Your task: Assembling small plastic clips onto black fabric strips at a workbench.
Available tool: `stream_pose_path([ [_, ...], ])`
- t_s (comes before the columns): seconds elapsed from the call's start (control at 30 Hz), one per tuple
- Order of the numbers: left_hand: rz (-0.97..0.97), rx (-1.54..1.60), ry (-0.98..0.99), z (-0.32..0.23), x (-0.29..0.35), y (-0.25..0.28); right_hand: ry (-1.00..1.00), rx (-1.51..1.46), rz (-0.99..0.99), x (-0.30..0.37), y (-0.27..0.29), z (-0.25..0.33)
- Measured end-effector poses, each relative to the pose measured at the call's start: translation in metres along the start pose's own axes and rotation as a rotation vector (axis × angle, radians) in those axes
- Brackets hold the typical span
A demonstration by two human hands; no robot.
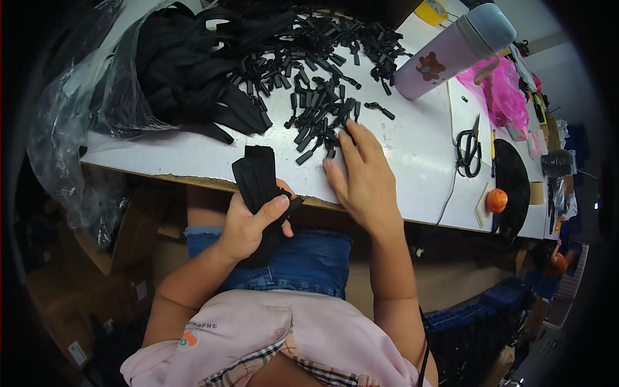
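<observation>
At the near edge of the white, flat tabletop, a folded bundle of flat black fabric strips is held upright; it serves as the dial's centre below, with 12 o'clock pointing away from the person. The step in hand is judged to be selecting a small piece while the strips are kept ready. Such a pick-up calls for a fine fingertip pinch on one piece, lifted free of its neighbours, with the bundle kept steady.

Left hand: closed round the lower part of the bundle, thumb across the front. Detail beneath the thumb is too dark to tell.

Right hand, at 3 o'clock: partly open, thumb well apart from the forefinger, fingertips at the near-right edge of a loose cluster of small black bar-shaped pieces with looped ends. Contact appears likely; no piece is seen gripped.

The cluster lies at 1 to 2 o'clock. One single black bar-shaped piece lies apart from it, at 2 o'clock. At 11 o'clock, a heap of long black fabric strips spills from a clear plastic bag.

Further out, a lilac cylindrical bottle with a blue-grey lid leans into view at 2 o'clock; black-handled metal scissors and a round orange fruit lie at 3 o'clock.
</observation>
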State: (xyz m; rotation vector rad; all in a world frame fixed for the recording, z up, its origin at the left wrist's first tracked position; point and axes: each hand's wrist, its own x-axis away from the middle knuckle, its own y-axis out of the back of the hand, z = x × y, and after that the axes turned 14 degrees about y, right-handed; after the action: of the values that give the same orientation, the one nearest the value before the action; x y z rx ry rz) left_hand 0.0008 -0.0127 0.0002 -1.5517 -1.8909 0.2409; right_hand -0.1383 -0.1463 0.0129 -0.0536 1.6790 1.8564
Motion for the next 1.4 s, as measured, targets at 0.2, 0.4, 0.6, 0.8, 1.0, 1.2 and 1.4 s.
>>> stream_pose_path([
  [0.2, -0.033, -0.099, -0.016, 0.002, -0.002, 0.0, -0.046, -0.074, -0.139, 0.035, 0.012, 0.008],
  [0.4, -0.053, -0.224, -0.007, 0.005, -0.001, -0.003, -0.132, -0.122, -0.383, 0.025, 0.003, 0.002],
  [0.6, -0.093, -0.278, -0.067, 0.007, -0.001, -0.005, -0.112, 0.102, -0.191, -0.019, -0.01, -0.011],
  [0.8, -0.106, -0.298, -0.097, 0.007, -0.003, -0.003, -0.127, 0.176, -0.04, -0.028, -0.009, -0.013],
  [1.0, -0.183, -0.216, -0.077, 0.007, -0.003, -0.005, -0.155, -0.392, -0.382, -0.011, 0.009, 0.002],
  [1.2, -0.13, -0.177, -0.127, 0.006, -0.005, -0.012, 0.001, -0.761, -0.367, 0.015, 0.005, 0.036],
  [1.4, -0.107, -0.303, -0.223, 0.007, -0.005, -0.009, 0.015, -0.814, -0.394, 0.019, 0.0, 0.035],
])
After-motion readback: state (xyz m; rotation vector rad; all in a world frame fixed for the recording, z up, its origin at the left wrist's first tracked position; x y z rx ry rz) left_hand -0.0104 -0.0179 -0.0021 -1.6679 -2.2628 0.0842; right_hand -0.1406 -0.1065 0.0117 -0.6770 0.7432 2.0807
